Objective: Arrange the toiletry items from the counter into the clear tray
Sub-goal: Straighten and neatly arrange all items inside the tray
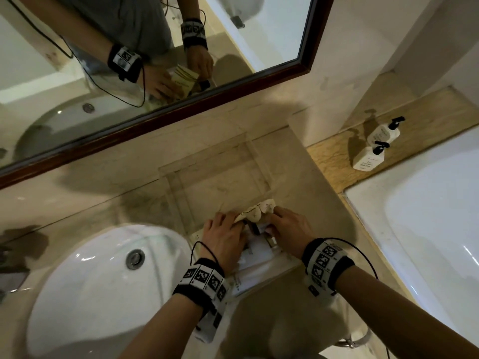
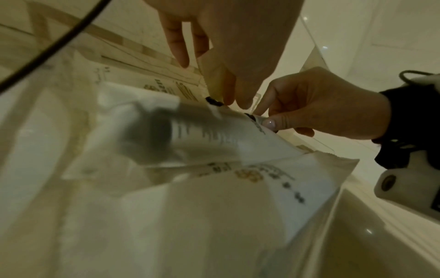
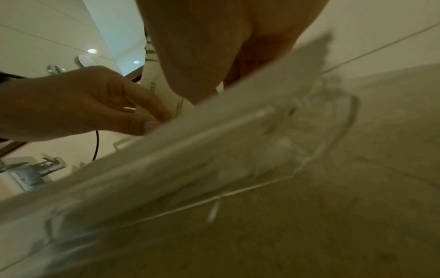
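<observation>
Left hand (image 1: 225,235): fingers curled on cream packets (image 1: 255,213).
Right hand (image 1: 290,230): pinches the packets' other end.
Clear tray (image 1: 178,187): beyond our fingertips, seemingly empty.
Progress: early; white sachets (image 1: 259,251) under our palms remain.

Print shows on several things, none of it readable. The white packets (image 2: 273,188) at lower centre of the left wrist view carry blurred dark characters and a gold mark. The cream packets (image 1: 255,212) at centre of the head view show only faint lines. The two pump bottles (image 1: 373,149) at right have labels too small to read. The wristbands (image 1: 204,279) bear black-and-white square codes, no letters.
</observation>
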Motion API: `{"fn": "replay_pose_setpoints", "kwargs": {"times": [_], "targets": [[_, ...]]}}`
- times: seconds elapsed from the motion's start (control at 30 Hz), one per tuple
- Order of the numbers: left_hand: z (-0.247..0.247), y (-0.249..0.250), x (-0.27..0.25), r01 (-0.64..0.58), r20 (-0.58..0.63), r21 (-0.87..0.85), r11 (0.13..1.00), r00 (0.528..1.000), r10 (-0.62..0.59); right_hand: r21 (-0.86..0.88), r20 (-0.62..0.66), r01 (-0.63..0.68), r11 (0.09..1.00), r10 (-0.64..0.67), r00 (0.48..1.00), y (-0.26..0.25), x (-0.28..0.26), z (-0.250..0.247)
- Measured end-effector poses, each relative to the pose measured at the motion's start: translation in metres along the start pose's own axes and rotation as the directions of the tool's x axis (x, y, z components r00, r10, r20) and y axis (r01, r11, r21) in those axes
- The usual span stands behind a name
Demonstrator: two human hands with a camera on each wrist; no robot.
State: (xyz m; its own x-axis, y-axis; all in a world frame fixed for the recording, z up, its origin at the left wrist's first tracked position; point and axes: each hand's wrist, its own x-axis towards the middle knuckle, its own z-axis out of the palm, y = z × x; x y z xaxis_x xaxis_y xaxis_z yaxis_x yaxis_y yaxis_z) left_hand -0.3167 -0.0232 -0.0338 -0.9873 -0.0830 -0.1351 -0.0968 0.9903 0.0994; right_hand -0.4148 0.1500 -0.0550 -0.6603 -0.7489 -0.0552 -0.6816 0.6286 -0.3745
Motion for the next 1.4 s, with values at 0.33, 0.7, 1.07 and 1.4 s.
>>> {"fn": "replay_pose_setpoints", "kwargs": {"times": [0.33,0.7,1.07,1.4], "targets": [[0.01,-0.015,-0.015,-0.036,0.111,-0.062,0.997,0.993,0.043,0.092,0.085,-0.127,0.988,0.119,0.989,-0.006,0.003,-0.003],[-0.012,0.02,0.007,-0.196,-0.013,0.118,0.973,0.98,0.199,0.783,0.074,-0.333,0.526,0.453,0.889,-0.008,0.0,-0.045],[-0.014,0.021,-0.015,-0.198,0.016,0.022,0.98,0.98,0.198,0.556,0.131,-0.446,0.702,0.456,0.881,0.004,0.014,-0.024],[0.009,0.015,-0.028,-0.151,0.183,-0.103,0.983,0.969,0.168,0.145,-0.123,-0.239,0.96,0.257,0.959,0.001,0.005,-0.016]]}}
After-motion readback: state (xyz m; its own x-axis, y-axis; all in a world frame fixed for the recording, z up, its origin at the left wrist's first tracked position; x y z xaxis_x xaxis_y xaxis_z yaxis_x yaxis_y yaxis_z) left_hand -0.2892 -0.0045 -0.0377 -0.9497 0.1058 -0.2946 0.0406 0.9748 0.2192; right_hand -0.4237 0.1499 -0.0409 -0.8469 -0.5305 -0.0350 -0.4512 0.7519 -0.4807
